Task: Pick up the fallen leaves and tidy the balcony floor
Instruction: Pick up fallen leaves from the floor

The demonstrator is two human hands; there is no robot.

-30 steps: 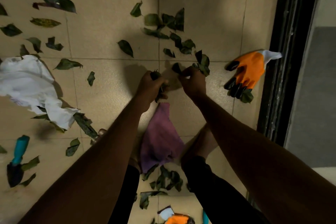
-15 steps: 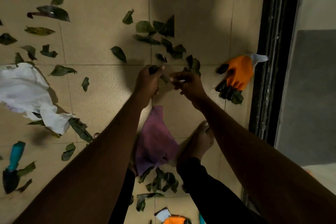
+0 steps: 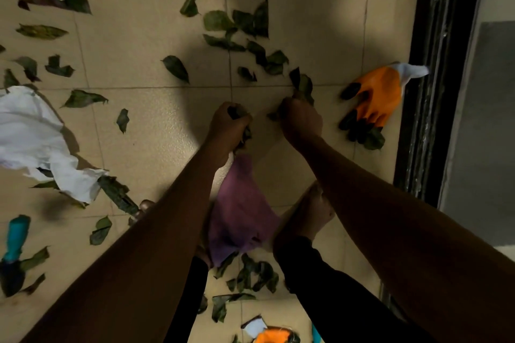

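Observation:
Dark green fallen leaves lie scattered over the beige tiled floor (image 3: 156, 131), with a cluster of leaves (image 3: 245, 33) just beyond my hands. My left hand (image 3: 230, 125) is curled round a bunch of gathered leaves (image 3: 245, 133) that stick out below the fist. To its right, my right hand (image 3: 301, 120) reaches down to the floor and grips leaves (image 3: 302, 85) that poke out above its fingers. More leaves (image 3: 250, 276) lie between my legs, near my bare feet.
A purple cloth (image 3: 239, 209) lies under my arms. An orange and black glove (image 3: 373, 100) rests by the dark door frame (image 3: 434, 78) on the right. A white bag (image 3: 33, 136) and a teal-handled trowel (image 3: 12, 253) lie at left. Another orange glove (image 3: 273, 337) shows at the bottom edge.
My right hand has moved forward and to the right, from beside my left hand to the leaves near the tile joint, and closed on them. My left hand keeps its bunch.

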